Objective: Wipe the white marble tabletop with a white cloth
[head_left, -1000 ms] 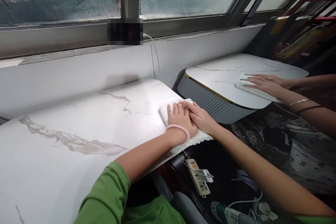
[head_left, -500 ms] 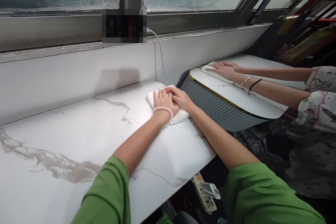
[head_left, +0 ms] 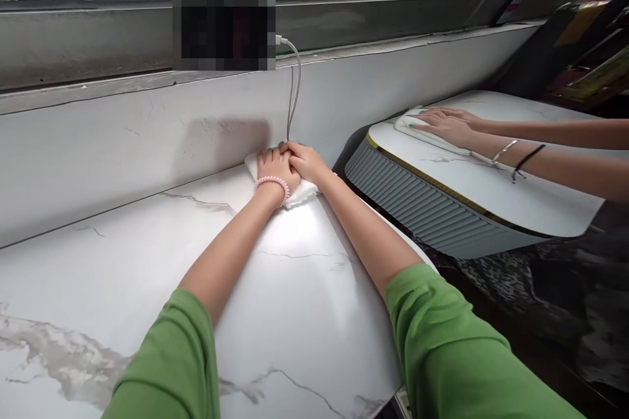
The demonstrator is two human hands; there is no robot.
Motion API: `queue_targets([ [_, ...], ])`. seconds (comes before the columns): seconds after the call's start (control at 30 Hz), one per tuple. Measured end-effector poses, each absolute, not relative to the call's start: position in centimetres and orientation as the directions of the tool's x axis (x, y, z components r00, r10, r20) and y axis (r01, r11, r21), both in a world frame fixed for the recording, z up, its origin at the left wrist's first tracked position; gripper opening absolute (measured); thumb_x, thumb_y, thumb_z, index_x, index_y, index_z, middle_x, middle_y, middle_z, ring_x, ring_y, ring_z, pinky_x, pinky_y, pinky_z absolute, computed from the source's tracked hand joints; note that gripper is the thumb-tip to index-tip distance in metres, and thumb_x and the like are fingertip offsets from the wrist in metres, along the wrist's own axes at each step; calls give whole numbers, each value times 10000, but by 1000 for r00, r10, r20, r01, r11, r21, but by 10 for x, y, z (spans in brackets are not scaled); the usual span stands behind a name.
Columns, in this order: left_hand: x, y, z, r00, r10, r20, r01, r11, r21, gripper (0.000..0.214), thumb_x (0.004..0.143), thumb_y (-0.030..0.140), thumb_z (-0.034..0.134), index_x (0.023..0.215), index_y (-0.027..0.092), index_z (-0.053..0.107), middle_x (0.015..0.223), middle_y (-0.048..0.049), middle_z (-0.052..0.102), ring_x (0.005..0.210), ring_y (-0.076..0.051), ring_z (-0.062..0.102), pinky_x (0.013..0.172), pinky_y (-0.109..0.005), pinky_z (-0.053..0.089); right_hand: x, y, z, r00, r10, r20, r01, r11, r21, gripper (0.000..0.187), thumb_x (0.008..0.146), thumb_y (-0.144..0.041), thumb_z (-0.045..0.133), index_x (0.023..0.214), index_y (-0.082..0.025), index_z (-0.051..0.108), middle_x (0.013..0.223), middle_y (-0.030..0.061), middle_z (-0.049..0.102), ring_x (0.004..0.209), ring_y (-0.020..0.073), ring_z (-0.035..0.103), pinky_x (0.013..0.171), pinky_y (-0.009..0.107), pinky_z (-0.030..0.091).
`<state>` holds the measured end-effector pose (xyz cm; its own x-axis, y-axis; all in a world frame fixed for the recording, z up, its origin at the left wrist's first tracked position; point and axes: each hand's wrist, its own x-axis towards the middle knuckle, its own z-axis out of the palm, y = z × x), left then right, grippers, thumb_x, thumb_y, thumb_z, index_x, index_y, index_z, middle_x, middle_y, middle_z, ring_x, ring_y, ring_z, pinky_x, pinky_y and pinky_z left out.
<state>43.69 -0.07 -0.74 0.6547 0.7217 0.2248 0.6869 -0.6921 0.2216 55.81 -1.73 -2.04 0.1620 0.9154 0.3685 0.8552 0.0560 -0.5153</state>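
White cloth (head_left: 303, 194) slid up nr the wall (head_left: 344, 95); I see L hand (head_left: 276, 169) & R hand (head_left: 306, 162) pressed flat on it, touching.

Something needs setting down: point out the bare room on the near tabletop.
Bare patches of near tabletop lie between left forearm and right forearm, and from the left forearm leftward to the wall. The far end is crowded: left hand and right hand overlap on the cloth.
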Motion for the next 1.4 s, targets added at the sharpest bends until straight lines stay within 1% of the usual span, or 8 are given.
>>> queue_targets([
  [0.17, 437, 2, -8, 653, 720, 234, 686, -693, 221, 438, 934, 266, 317, 1321, 166, 496, 1387, -101, 499, 1305, -249, 385, 1168, -452, 160, 558, -16, -21, 145, 915, 377, 851, 80, -520, 381, 720, -180, 380, 1016, -224, 616, 1124, 43, 684, 1034, 276, 595, 919, 426, 458],
  [0.3, 435, -6, -8, 653, 721, 230, 693, -692, 203, 461, 943, 262, 297, 1352, 146, 477, 1413, -107, 481, 1338, -245, 359, 1176, -445, 147, 555, -24, -21, 122, 913, 388, 864, 95, -495, 380, 736, -187, 374, 1031, -224, 611, 1140, 49, 680, 1056, 281, 588, 953, 440, 437],
  [0.5, 428, -52, -7, 650, 739, 175, 718, -674, 175, 536, 950, 300, 301, 1439, 94, 377, 1517, -136, 353, 1411, -269, 274, 1185, -476, 111, 552, -71, -19, 11, 921, 390, 859, 191, -475, 385, 753, -197, 363, 1062, -236, 589, 1176, 54, 668, 1105, 273, 579, 1047, 492, 363],
  [0.6, 424, -91, -8, 720, 675, 162, 654, -738, 169, 549, 950, 311, 308, 1447, 83, 362, 1527, -144, 336, 1417, -269, 269, 1187, -474, 110, 547, -122, -21, 55, 914, 402, 857, 164, -489, 393, 780, -216, 358, 1103, -244, 580, 1247, 61, 633, 1178, 274, 549, 1085, 520, 317],
  [0.77, 411, -163, -8, 817, 548, 179, 522, -835, 176, 536, 950, 326, 329, 1423, 82, 397, 1520, -153, 346, 1413, -281, 280, 1183, -487, 127, 534, -216, -24, 176, 902, 394, 869, 45, -494, 426, 805, -231, 353, 1169, -268, 570, 1309, 58, 596, 1249, 280, 507, 1107, 570, 272],
  [0.97, 381, -215, -7, 863, 473, 179, 439, -876, 199, 550, 960, 338, 314, 1412, 38, 403, 1505, -200, 351, 1413, -319, 274, 1181, -508, 132, 510, -278, -27, 185, 909, 373, 885, 11, -465, 447, 811, -218, 348, 1210, -260, 544, 1349, 76, 558, 1298, 265, 467, 1126, 570, 255],
  [1.2, 352, -217, -5, 868, 475, 141, 439, -869, 226, 555, 957, 329, 321, 1434, 50, 374, 1524, -184, 324, 1426, -300, 253, 1190, -487, 120, 478, -277, -23, 191, 905, 379, 883, 10, -469, 428, 804, -218, 346, 1179, -271, 545, 1282, 77, 595, 1244, 283, 503, 1100, 577, 290],
  [1.4, 344, -179, -6, 854, 493, 167, 456, -863, 218, 528, 944, 319, 350, 1420, 98, 406, 1510, -139, 371, 1409, -266, 294, 1188, -451, 130, 460, -239, -18, 218, 890, 402, 879, 0, -476, 379, 792, -212, 350, 1097, -270, 567, 1184, 69, 637, 1126, 290, 549, 1039, 542, 366],
])
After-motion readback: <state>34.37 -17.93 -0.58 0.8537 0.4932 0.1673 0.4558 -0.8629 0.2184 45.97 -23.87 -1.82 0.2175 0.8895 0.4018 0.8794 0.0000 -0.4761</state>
